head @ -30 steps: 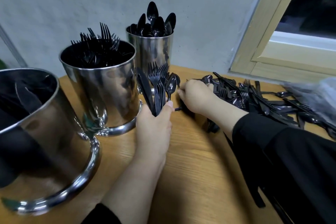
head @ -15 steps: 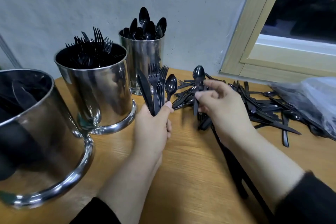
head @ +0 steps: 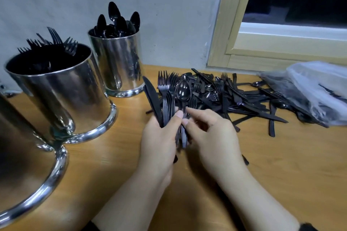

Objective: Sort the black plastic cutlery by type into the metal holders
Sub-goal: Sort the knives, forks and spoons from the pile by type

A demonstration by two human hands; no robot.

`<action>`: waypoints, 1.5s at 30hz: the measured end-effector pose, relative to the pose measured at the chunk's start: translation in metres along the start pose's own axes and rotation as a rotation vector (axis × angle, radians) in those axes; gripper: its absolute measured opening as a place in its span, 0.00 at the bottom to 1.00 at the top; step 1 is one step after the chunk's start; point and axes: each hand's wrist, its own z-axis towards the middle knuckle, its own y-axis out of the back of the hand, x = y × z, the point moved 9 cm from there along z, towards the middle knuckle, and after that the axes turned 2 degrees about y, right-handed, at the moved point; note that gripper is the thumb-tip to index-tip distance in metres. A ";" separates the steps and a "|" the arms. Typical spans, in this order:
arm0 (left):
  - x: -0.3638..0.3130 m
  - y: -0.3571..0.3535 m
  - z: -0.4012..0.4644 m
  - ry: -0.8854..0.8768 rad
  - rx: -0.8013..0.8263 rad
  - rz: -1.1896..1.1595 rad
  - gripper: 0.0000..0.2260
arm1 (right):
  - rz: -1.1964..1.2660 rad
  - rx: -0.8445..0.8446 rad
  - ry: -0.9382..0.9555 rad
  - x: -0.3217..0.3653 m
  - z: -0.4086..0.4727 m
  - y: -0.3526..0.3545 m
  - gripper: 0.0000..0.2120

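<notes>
My left hand (head: 159, 142) grips an upright bunch of black cutlery (head: 165, 99): a knife, several forks and a spoon. My right hand (head: 212, 137) pinches the handle of the black spoon (head: 183, 92) against that bunch, fingertips meeting my left thumb. A loose pile of black cutlery (head: 231, 95) lies on the wooden table (head: 281, 165) behind my hands. Three metal holders stand on the left: the spoon holder (head: 116, 65) at the back, the fork holder (head: 62, 92) in the middle, and a third holder (head: 24, 170) nearest me, its contents out of sight.
A clear plastic bag (head: 317, 88) with more cutlery lies at the right edge of the pile. A grey wall and a wooden window frame (head: 225, 24) close off the back of the table.
My right hand lifted a spoon from the pile and brought it left to the bunch in my left hand. The view shifted right, so the holders sit further left.
</notes>
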 end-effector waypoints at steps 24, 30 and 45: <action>-0.028 0.043 0.025 -0.075 -0.171 0.081 0.03 | -0.775 0.384 0.358 0.004 0.098 -0.046 0.20; -0.029 0.045 0.025 -0.064 -0.185 0.067 0.03 | -0.915 0.468 0.354 -0.011 0.108 -0.063 0.19; -0.032 0.040 0.023 -0.071 -0.145 0.073 0.03 | -0.732 0.161 0.432 -0.025 0.073 -0.013 0.08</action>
